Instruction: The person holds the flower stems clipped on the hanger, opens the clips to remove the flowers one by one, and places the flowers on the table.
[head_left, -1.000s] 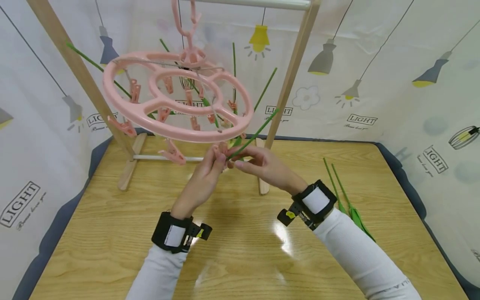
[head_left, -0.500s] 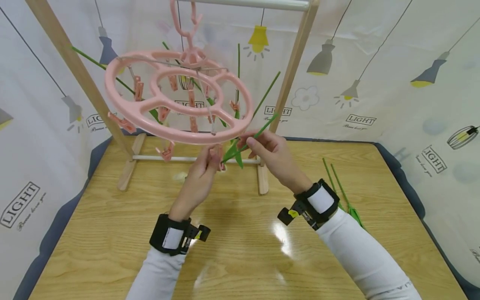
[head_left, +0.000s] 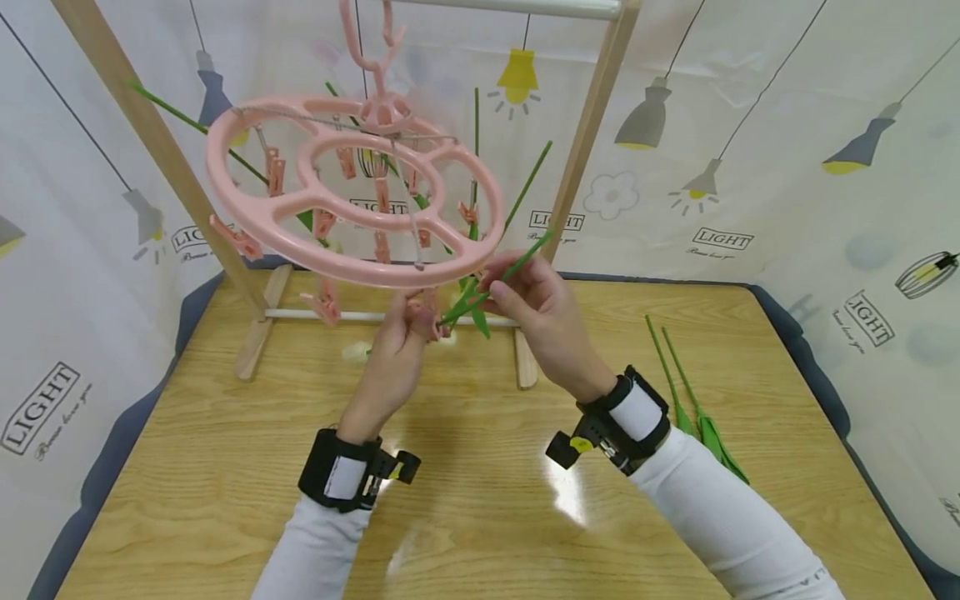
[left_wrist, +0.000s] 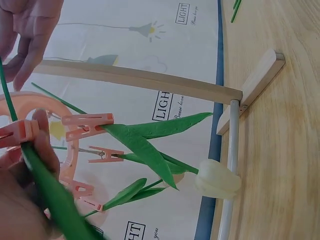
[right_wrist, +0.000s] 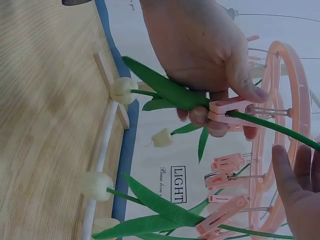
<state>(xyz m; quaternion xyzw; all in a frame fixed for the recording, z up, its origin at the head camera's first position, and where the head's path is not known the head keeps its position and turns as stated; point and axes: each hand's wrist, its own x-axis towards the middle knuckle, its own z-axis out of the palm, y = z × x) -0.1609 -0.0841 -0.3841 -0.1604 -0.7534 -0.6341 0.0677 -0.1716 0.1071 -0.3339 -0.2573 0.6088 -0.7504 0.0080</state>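
My left hand (head_left: 397, 350) pinches a pink clothespin (right_wrist: 227, 110) below the front rim of the round pink hanger (head_left: 360, 268). The clothespin's jaws are around the green stem (right_wrist: 280, 129) of an artificial tulip, whose cream bloom (right_wrist: 123, 90) points down toward the table. My right hand (head_left: 551, 325) is just right of the clothespin, fingers relaxed and slightly spread beside the stem's upper part. Other clothespins on the hanger hold tulips with their blooms down, among them a white bloom (left_wrist: 217, 179) in the left wrist view.
The hanger hangs on a wooden stand with a right post (head_left: 588, 125), a top bar (head_left: 525, 8) and a low crossbar (head_left: 322, 315). Loose tulips (head_left: 712, 433) lie on the wooden table (head_left: 480, 500) at the right. A lamp-patterned cloth (head_left: 795, 208) surrounds the table.
My right hand has come away from the clothespin, up and to the right. My left hand, still holding the clothespin, has shifted slightly left and down.
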